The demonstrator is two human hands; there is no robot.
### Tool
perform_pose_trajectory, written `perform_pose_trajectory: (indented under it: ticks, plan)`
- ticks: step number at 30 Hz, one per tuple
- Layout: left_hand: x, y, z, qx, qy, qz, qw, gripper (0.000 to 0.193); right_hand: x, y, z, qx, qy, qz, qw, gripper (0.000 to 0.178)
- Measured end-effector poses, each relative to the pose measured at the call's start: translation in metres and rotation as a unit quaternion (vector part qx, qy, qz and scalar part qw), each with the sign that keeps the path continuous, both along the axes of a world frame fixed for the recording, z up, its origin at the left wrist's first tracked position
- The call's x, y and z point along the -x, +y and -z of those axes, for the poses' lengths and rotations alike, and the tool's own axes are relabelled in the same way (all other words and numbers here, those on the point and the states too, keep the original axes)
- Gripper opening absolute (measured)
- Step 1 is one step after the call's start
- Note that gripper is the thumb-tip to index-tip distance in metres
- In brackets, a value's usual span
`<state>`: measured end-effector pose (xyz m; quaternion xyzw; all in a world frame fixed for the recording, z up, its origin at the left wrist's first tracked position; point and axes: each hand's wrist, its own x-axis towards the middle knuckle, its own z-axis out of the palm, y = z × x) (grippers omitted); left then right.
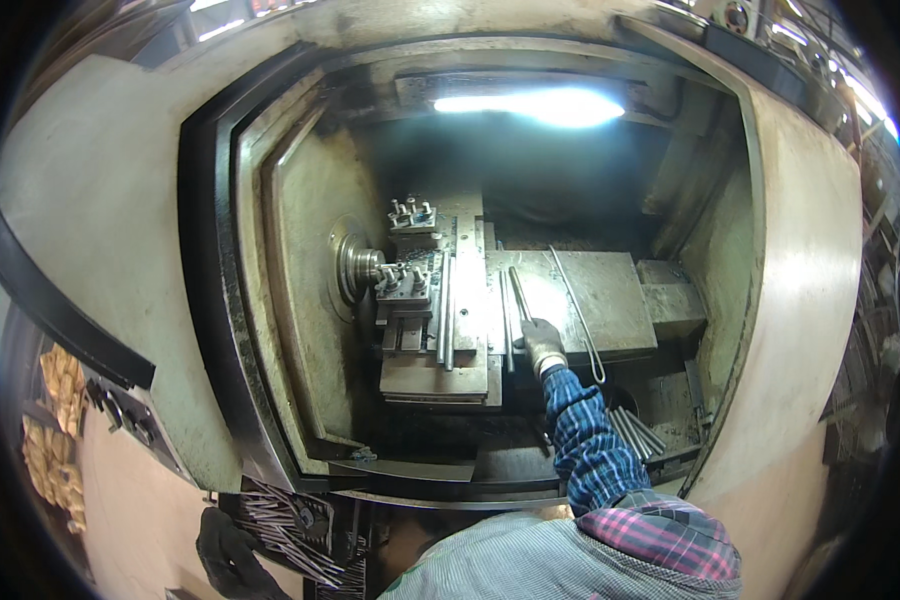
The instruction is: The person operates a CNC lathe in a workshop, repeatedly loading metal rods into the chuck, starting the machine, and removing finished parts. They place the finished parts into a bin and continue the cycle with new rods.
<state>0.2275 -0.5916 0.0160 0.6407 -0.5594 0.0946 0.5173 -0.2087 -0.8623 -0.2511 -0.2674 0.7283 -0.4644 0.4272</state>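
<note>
My right hand (542,342), in a dark glove with a pale cuff, reaches into the lathe and is closed around the lower end of a metal rod (519,290). A second rod (507,320) lies just left of it on the flat metal cover (610,290). Two more rods (444,310) lie side by side on the slide, beside the tool posts (406,285). At lower left, outside the machine, my left hand (232,558) in a black glove hangs with fingers loosely apart, holding nothing visible. Beside it is a pile of metal rods (280,525).
A round chuck (358,262) projects from the left wall. A long hooked metal rod (578,315) lies right of my right hand. Several rods (635,433) rest in the machine's lower right. The front sill (400,469) runs below my right arm; a lamp (535,105) glows at the back.
</note>
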Motion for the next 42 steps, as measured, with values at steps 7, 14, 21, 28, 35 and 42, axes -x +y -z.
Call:
perform_pose_trajectory:
  ticks: [7,14,21,28,35,42]
  plan:
    - [-0.007,-0.009,-0.007,0.012,0.143,0.035,0.989,0.026,-0.026,0.027,0.006,0.023,-0.060,0.211,0.975,0.038]
    - [-0.050,-0.017,0.004,0.046,-0.046,0.139,0.988,0.029,0.010,-0.048,0.022,0.029,-0.149,0.205,0.967,0.037]
    - [-0.005,-0.007,-0.014,0.056,0.309,0.026,0.949,0.030,-0.029,-0.062,-0.092,0.180,-0.031,0.102,0.978,0.033]
    - [-0.046,-0.028,0.001,-0.024,-0.068,0.176,0.982,0.035,-0.070,0.030,-0.053,0.164,-0.001,0.025,0.986,0.031]
    - [0.033,-0.119,0.000,-0.012,-0.087,0.382,0.920,0.029,-0.091,0.134,-0.050,0.196,-0.030,-0.019,0.980,0.027]
    - [0.147,-0.187,0.055,-0.034,-0.031,0.539,0.841,0.031,-0.096,0.196,-0.090,0.238,-0.080,-0.053,0.967,0.031]
